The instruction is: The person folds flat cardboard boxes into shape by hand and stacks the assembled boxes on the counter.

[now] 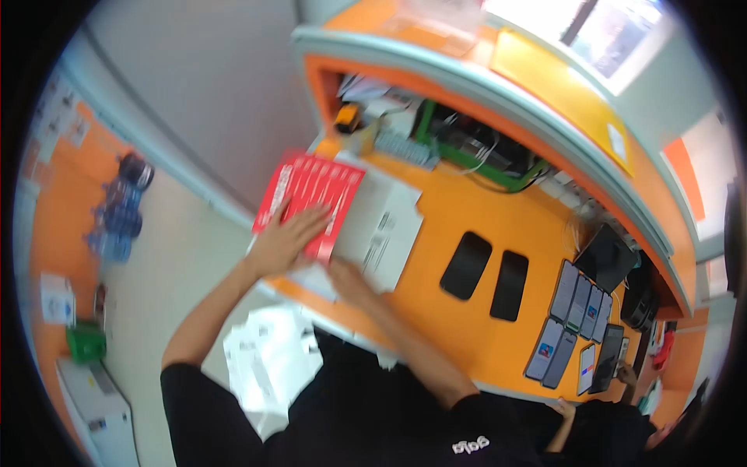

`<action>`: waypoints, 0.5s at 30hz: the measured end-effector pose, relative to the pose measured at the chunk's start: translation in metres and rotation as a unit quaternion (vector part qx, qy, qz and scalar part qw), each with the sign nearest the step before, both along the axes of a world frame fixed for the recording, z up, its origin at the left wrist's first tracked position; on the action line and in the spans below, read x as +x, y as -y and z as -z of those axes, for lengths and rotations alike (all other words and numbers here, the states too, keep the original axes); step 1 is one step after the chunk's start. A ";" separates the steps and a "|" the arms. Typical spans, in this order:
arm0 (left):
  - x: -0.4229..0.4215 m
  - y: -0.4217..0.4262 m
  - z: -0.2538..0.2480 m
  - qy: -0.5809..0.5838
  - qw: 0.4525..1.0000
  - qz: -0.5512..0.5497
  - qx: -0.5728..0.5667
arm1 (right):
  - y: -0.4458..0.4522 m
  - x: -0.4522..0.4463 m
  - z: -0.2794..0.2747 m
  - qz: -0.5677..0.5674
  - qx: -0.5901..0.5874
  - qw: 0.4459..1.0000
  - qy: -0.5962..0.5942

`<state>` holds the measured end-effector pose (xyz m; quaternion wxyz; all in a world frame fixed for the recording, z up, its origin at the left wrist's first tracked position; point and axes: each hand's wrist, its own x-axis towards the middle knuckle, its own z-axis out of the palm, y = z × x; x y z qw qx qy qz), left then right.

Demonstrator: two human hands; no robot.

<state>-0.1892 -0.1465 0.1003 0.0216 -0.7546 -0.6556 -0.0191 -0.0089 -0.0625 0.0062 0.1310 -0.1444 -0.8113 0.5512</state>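
Note:
A red flat piece with white print (346, 187), a box or a sheet, lies at the left end of the orange desk. My left hand (292, 237) rests flat on it with the fingers spread. At its lower right corner is my right hand (352, 284), blurred, with the fingers curled in. What those fingers pinch is too small and smeared to name. Beneath and to the right of the red piece lies an opened-out white cardboard sheet (401, 226) with black print.
Two black phones (467, 265) lie mid-desk, and several phones (580, 300) stand grouped further right. A green crate (426, 128) of devices sits under the shelf (498, 101). White plastic packaging (268, 350) is below the desk edge. Another person's hand (626, 375) is at far right.

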 end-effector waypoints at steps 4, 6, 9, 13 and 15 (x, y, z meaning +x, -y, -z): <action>0.017 0.031 -0.009 0.022 0.977 -0.124 0.174 | 0.000 0.016 0.003 0.032 -0.047 0.998 -0.011; 0.030 0.081 0.008 0.101 0.927 -0.237 0.273 | 0.001 0.043 -0.013 0.052 0.076 0.993 -0.079; 0.057 0.154 0.071 0.225 0.738 -0.482 0.415 | 0.009 0.098 -0.026 0.068 0.124 0.988 -0.068; 0.135 0.265 0.241 0.251 0.684 -0.654 0.204 | 0.046 0.174 -0.026 0.106 0.150 0.981 -0.063; 0.183 0.284 0.269 0.314 0.625 -0.715 0.012 | 0.067 0.210 -0.018 0.102 0.165 0.980 -0.044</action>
